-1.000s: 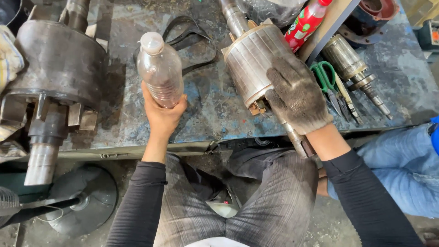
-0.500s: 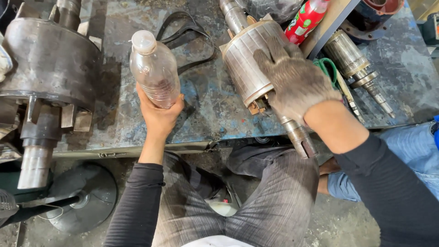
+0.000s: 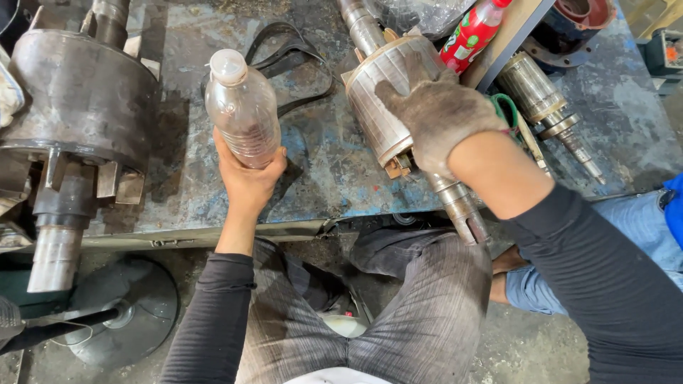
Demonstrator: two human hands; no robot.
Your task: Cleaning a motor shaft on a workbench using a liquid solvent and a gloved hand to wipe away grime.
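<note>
Clear bottle (image 3: 243,107) and rotor (image 3: 398,107) on blue tabletop (image 3: 320,171).
Left hand (image 3: 249,178) clamped round bottle base, cap away from person; gloved right hand (image 3: 437,114) flat on rotor, shaft overhanging near edge; black belt (image 3: 292,60) between them.

A: Free room? Bare patch of the blue table (image 3: 320,178) at frame centre, between the clear plastic bottle (image 3: 242,107) and the motor rotor (image 3: 398,107).
B: Blocked above by the black belt loop (image 3: 288,57). The big steel hub (image 3: 78,107) fills the upper left.
A: Right side's tight: red bottle (image 3: 473,32), second shaft (image 3: 548,107), green-handled pliers (image 3: 509,114) crowd together just beside the rotor.
B: Table's far right corner, mid right, is open.
</note>
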